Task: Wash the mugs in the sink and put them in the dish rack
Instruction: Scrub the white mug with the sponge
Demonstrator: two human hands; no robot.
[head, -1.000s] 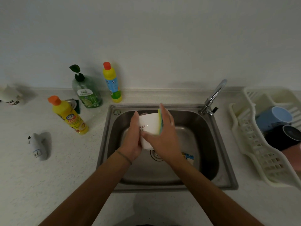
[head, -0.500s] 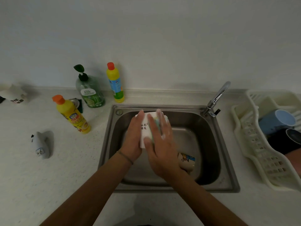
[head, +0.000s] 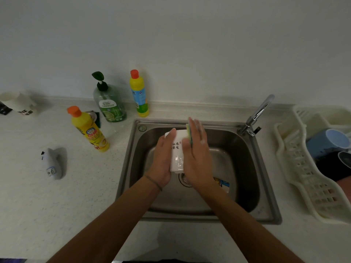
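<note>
Far off to the left of my fingers a white cup (head: 20, 105) stands by the wall and a small grey piece (head: 52, 164) lies on the counter (head: 57, 205). Nearer stand a yellow bottle (head: 89, 130), a green soap dispenser (head: 110, 105) and a second yellow bottle (head: 139, 93), all capped. My left hand (head: 163, 160) holds the white mug (head: 176, 150) over the sink (head: 266, 186), fingers laid along its left side. My right hand (head: 197, 154) presses a yellow-green sponge (head: 189, 133) against the mug's right side, fingers straight and flecked with foam. Below my right wrist another printed mug (head: 222, 184) lies in the basin, beside the drain (head: 184, 180). Right of my fingers rises the tap (head: 256, 114). Farthest right, the dish rack (head: 296, 168) holds a blue mug (head: 328, 141) and a black mug (head: 336, 166) on their sides.
</note>
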